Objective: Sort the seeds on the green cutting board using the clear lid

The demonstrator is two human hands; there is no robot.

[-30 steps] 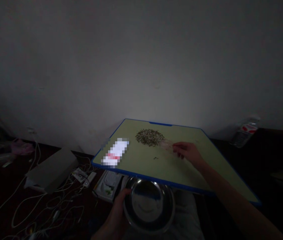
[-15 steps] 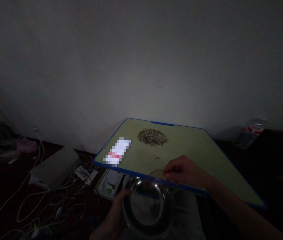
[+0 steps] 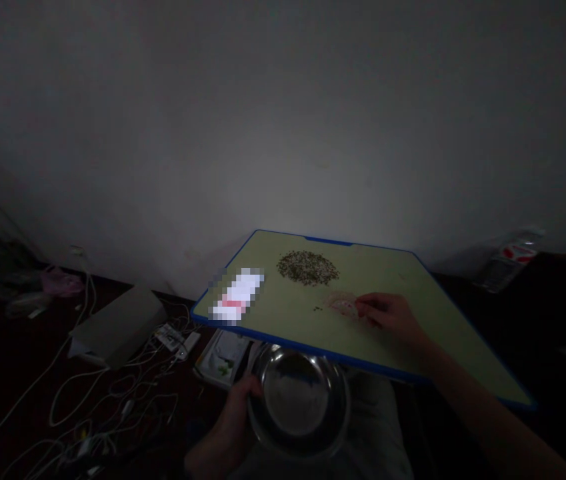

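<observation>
My left hand (image 3: 237, 412) grips the left rim of a shiny metal bowl (image 3: 297, 403), thumb over the edge. The bowl is below the near edge of a pale yellow-green board table (image 3: 283, 320) with a blue border. Over the tabletop, my right hand (image 3: 385, 312) pinches a thin, clear, round plastic piece with reddish print (image 3: 343, 307), which looks like a lid. Just left of it lie a few loose grains (image 3: 317, 309). Beyond them is a flat pile of small dark and pale grains or seeds (image 3: 307, 268); their kind cannot be made out.
A lit phone (image 3: 237, 297), blurred out, lies at the table's left side. On the floor to the left are a box (image 3: 117, 327), tangled white cables (image 3: 127, 400) and a pink bag (image 3: 61, 281). A plastic-wrapped pack (image 3: 510, 260) is at right, by the wall (image 3: 283, 120).
My right hand has moved the clear plastic piece from above the bowl at the near edge onto the tabletop, away from me. My left hand still holds the bowl. The view has shifted slightly.
</observation>
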